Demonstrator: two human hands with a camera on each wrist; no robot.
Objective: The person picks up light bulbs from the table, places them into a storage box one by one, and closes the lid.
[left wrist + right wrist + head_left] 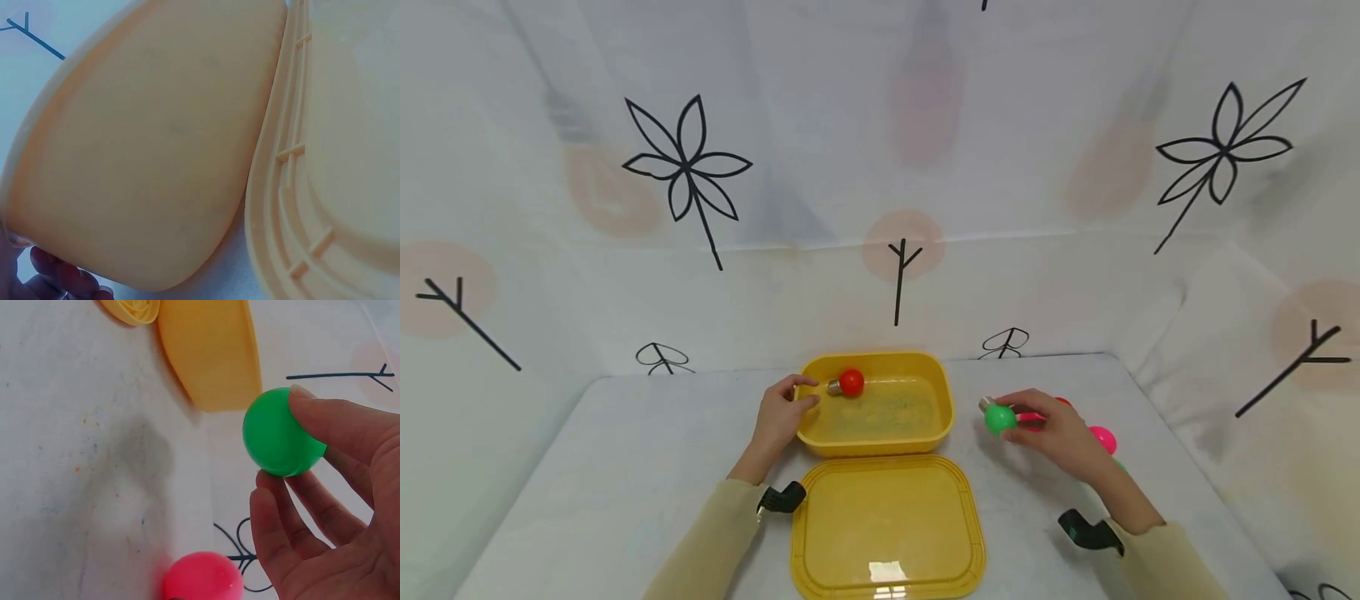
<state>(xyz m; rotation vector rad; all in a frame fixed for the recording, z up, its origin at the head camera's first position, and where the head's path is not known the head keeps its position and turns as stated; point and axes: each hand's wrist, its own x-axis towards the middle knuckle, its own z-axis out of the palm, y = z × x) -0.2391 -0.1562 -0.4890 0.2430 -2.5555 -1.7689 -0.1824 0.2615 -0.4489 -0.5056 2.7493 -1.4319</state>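
Note:
In the head view, a yellow plastic box (925, 361) holds a red light bulb (851, 382) lying near its left end. My left hand (777, 417) grips the box's left rim, thumb and forefinger at the edge. The left wrist view has its curled fingers (65, 275) against the box wall (150, 137). To the right of the box, my right hand (1051, 429) pinches a green light bulb (999, 419) between thumb and fingertips, its metal base pointing to the back left. The right wrist view shows the green globe (275, 434) held above the table.
A yellow lid (887, 521) lies flat in front of the box. Beside and partly behind my right hand are more bulbs, including a pink bulb (1103, 438) and a red bulb (1063, 401). White patterned cloth (820, 292) encloses the table's back and sides.

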